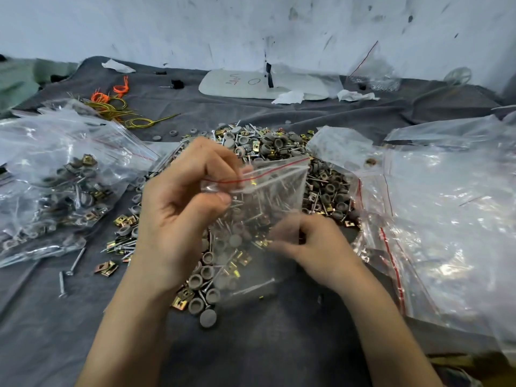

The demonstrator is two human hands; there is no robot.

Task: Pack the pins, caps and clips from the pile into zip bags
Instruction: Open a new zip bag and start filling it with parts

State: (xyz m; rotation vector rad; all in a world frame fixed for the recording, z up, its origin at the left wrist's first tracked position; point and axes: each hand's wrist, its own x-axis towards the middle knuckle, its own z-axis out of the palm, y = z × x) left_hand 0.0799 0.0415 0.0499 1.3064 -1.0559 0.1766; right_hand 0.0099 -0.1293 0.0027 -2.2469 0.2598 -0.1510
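Over the pile [279, 145], our left hand [181, 196] pinches the zip bag [279, 188] at its mouth, pins [259, 208] lying below the grip. Beneath it our right hand [315, 244] is blurred and curled; we cannot tell what it holds. Filling step, we judge; next needs the mouth spread.

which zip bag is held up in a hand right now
The small zip bag in the middle, pinched near its red-lined top by the left hand. The filled bags at left and empty bags at right lie on the cloth.

Glossy clear plastic zip bag [268, 191], shiny metal pins [73, 262], matt grey cloth [251, 344].
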